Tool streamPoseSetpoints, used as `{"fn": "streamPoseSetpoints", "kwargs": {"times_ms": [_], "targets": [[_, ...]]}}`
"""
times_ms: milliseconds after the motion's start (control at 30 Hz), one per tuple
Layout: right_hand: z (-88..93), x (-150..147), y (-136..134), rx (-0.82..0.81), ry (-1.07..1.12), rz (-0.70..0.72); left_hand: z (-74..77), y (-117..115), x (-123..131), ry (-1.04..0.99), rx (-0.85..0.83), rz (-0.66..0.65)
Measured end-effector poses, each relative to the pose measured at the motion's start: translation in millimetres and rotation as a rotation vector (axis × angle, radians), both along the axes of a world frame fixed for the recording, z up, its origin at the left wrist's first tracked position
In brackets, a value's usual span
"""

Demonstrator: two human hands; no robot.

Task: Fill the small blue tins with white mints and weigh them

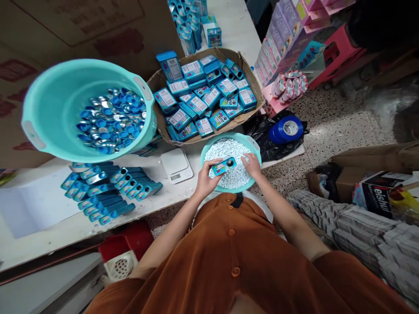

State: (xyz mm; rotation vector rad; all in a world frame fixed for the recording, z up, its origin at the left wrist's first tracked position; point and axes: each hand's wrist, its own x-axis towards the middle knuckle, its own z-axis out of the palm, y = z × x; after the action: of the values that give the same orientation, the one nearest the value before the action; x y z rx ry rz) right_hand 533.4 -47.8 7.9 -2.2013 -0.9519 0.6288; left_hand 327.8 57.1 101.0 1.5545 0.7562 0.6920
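My left hand (206, 179) grips a small blue box (224, 165), its dark round opening towards the right. The box is held over a turquoise basin (205, 150) full of small white pellets (234, 179). At the basin's right side, my right hand (252, 165) has its fingers bent in and drawn together at the pellets. Whatever may be between those fingertips is too small to make out. Behind the basin, a cut-down cardboard box (196, 140) holds many similar blue boxes (212, 97). Left of the basin lies a white kitchen scale (176, 165).
A large turquoise tub (49, 113) of blue and silver caps (113, 120) stands at the left. Blue boxes (104, 192) lie in rows on the white table (157, 205). Blue tape rolls (285, 130) rest on black plastic at the right, near pink cartons (275, 48).
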Motion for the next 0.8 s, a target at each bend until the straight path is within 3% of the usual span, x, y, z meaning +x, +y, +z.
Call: {"fn": "streamPoseSetpoints", "kwargs": {"times_ms": [67,200,333,500,600,800], "targets": [[-14.3,-8,2,-0.094,-0.14,0.084,4.4,2,-4,0.02,0.048,-0.04],[-24.9,-35,8,-0.16,-0.231,0.172,8.1,1,-6,0.039,0.112,0.028],[-26.5,-54,5,-0.177,-0.174,0.194,10.3,2,-6,0.051,0.138,0.092],[-25.1,-47,10,-0.272,0.003,0.197,18.1,8,-6,0.08,0.14,0.105],[-23.2,-42,18,-0.251,0.203,0.048,21.1,9,-8,0.112,0.135,0.116],[-6.2,-44,26,0.221,0.991,-0.449,14.3,2,-16,0.213,0.098,0.124]]}}
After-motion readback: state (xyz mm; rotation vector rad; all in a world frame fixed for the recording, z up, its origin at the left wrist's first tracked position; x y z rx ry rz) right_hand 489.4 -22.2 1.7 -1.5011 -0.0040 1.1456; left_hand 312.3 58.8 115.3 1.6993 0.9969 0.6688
